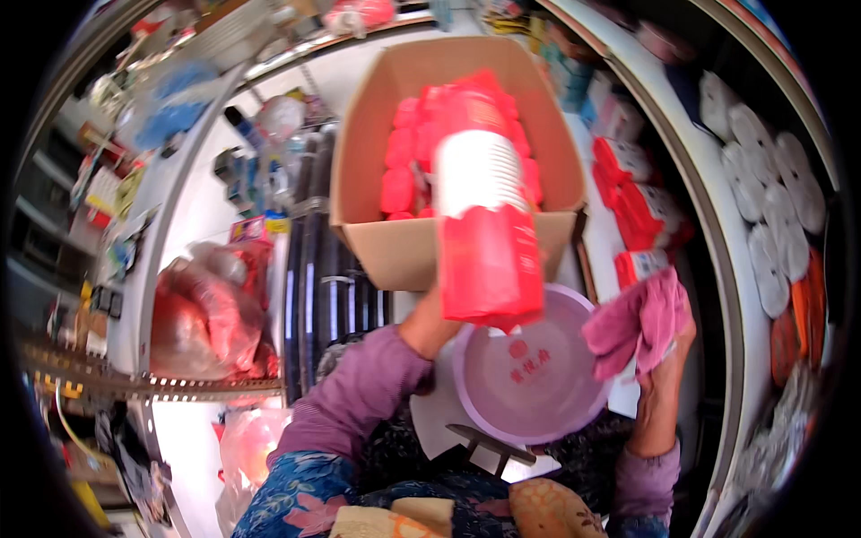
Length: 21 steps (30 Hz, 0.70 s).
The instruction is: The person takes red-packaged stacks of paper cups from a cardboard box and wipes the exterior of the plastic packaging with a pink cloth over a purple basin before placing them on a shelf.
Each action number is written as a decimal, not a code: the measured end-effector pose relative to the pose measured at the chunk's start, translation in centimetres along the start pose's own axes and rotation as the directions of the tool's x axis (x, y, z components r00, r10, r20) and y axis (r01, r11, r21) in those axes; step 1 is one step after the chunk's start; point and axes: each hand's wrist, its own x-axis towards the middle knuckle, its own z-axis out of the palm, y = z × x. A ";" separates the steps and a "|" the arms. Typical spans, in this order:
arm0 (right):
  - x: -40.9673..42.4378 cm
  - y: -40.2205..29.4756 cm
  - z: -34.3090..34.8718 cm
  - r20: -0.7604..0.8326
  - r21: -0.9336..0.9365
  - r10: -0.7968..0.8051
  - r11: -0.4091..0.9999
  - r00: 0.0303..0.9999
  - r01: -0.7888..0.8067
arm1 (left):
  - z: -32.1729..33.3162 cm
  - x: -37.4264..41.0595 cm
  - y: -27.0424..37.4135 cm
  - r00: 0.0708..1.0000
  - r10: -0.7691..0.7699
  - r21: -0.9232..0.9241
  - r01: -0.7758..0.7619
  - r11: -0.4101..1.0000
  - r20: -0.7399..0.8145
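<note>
A red-and-white wrapped stack of what look like paper cups (488, 222) is raised over the near edge of a cardboard box (393, 249). My left hand (437, 321) holds it from beneath, the fingers hidden behind the pack. Similar red packs (400, 151) stand in rows inside the box. In my right hand (678, 336) is a bunched pink cloth (642, 319), at the right rim of a lavender plastic basin (464, 383). The basin seems to hold water and bears red writing on its bottom.
Shelves flank me on both sides. Red packets (639, 208) and white slippers (767, 175) lie along the right. Dark rolls (313, 269) stand left of the box, beside red plastic bags (208, 316). A dark bar-shaped handle (488, 444) sits before my lap.
</note>
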 end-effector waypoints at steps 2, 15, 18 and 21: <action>2.2 -1.5 -1.8 0.028 -0.134 -0.166 0.977 0.986 0.169 | -2.5 -0.2 2.2 0.996 0.093 0.135 -0.093 0.986 0.010; -6.6 -5.2 -8.9 0.493 -0.670 0.181 0.703 0.851 0.239 | -0.3 2.3 -8.5 0.848 -0.154 0.472 0.423 0.774 -0.507; -8.1 -5.4 -9.3 0.681 -0.572 0.271 0.777 0.681 0.263 | 0.1 4.3 -12.9 0.762 -0.265 0.532 0.615 0.583 -0.591; -8.5 -5.0 -9.3 0.703 -0.582 0.283 0.757 0.652 0.298 | -2.7 8.5 -16.7 0.766 -0.254 0.678 0.642 0.358 -0.591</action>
